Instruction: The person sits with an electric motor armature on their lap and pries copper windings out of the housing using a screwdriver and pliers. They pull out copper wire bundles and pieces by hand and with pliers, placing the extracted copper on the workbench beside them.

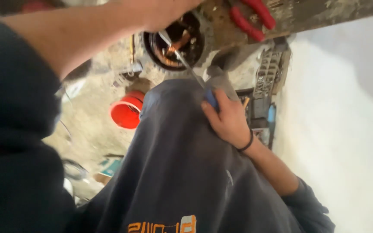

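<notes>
From the head camera, the right hand (227,118) is curled tight around the blue handle of a thin steel-shafted screwdriver (186,64); only a sliver of that handle peeks out above the fingers, the rest swallowed by the fist. The shaft runs up and to the left, and its tip sits inside a round black recessed wall box (175,45), among copper-coloured wires (180,43) that blur together so I cannot count them or see what the tip touches. A black band circles the right wrist.

The left hand (160,13) is up at the top edge, right against the rim of the box, but the frame cuts it off and the forearm covers the rest, so I cannot tell whether it is open, closed or holding anything.

A pair of red-handled pliers (251,17) lies near the box on a rough, stained surface; their jaws are out of sight. A dark grey sweatshirt (182,172) fills the middle and hides most of what is beyond it. To its left a round orange plastic bucket (128,112) stands on a dusty floor, part covered by the cloth. A pale wall (342,129) takes the right side. Clutter by the wall is too blurred to name.
</notes>
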